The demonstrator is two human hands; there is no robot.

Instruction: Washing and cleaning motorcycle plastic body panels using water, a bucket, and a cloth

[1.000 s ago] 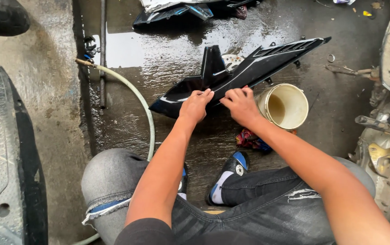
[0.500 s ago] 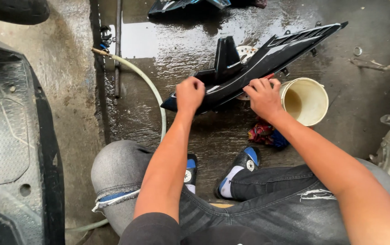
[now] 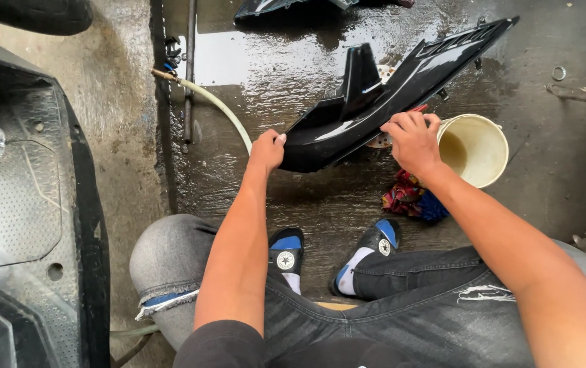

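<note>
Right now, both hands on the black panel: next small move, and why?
Probably wipe along the black panel with the right hand while the left hand steadies its lower end: the surface looks wet, a bucket and rag sit beside it.

We've got a glossy black plastic panel (image 3: 381, 95) here, smooth and wet, catching the light along its curves. Our left hand (image 3: 266, 150) grips its near end, our right hand (image 3: 412, 140) presses on its edge. Beside it sits a matt cream plastic bucket (image 3: 487, 167), stained inside. The concrete floor (image 3: 272, 68) looks rough and shiny with water. We see a crumpled coloured cloth rag (image 3: 409, 197), a smooth pale rubbery hose (image 3: 221, 109), and faded grey denim on our knees (image 3: 170, 255).
</note>
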